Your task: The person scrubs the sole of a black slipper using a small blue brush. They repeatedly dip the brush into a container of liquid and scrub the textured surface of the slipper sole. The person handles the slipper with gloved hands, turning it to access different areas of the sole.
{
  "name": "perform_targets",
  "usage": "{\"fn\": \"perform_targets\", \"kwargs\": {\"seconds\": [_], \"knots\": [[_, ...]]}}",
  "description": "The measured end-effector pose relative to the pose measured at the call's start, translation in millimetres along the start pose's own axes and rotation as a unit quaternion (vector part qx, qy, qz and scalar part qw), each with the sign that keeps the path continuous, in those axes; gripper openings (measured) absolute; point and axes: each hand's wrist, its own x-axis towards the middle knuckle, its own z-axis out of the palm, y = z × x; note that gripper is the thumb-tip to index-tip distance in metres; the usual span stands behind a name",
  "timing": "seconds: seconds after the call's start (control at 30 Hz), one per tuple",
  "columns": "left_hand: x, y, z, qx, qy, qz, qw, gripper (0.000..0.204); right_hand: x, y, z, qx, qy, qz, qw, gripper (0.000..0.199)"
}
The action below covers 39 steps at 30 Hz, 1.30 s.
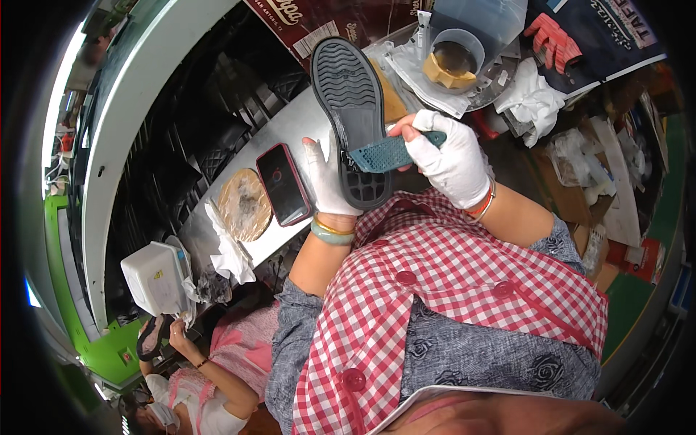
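A black rubber shoe sole (349, 81) stands nearly upright in front of me, its wavy tread at the upper end and open square cells at the heel. My left hand (328, 181), in a white glove with bare fingertips, grips the sole's left edge near the heel, thumb up. In my right hand (455, 161), gloved the same way, is a flat teal brush-like tool (391, 154). Its far end touches the sole just above the heel cells, where a wet-looking shine shows. Whether it has bristles on the underside is hidden.
On the metal bench lie a red-cased phone (281, 181) and a round plastic-wrapped disc (245, 205). Behind stand a clear cup of amber liquid (455, 59), crumpled white cloth (533, 98) and a red glove (552, 43). A co-worker's hand (181, 337) holds a shoe part at lower left.
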Motion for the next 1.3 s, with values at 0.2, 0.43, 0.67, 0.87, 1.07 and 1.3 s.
{"fn": "perform_targets", "kwargs": {"seconds": [0.2,0.43,0.67,0.87,1.07,1.3], "knots": [[6.1,0.8,6.4,-0.089,-0.135,-0.037,0.986,0.088,-8.3,2.7,4.7,0.014,-0.006,-0.01,1.0,0.014],[2.6,-0.6,15.7,0.087,0.013,-0.007,0.996,0.092,-8.9,7.8,1.4,-0.087,-0.043,-0.138,0.986,0.007],[-0.2,0.2,18.9,0.051,-0.025,-0.029,0.998,0.091,1.0,-11.1,-10.9,-0.106,-0.176,-0.038,0.978,0.012],[-4.4,3.2,20.9,0.122,0.011,-0.089,0.989,0.092,16.2,-32.4,-6.6,-0.062,-0.271,0.102,0.955,0.02],[-9.8,13.0,21.1,0.303,-0.011,-0.122,0.945,0.098,31.2,-46.8,11.6,-0.154,-0.361,0.103,0.914,0.023],[-7.0,30.5,4.0,0.214,-0.157,-0.279,0.923,0.093,38.8,-59.7,30.8,-0.179,-0.413,0.125,0.884,0.024]]}}
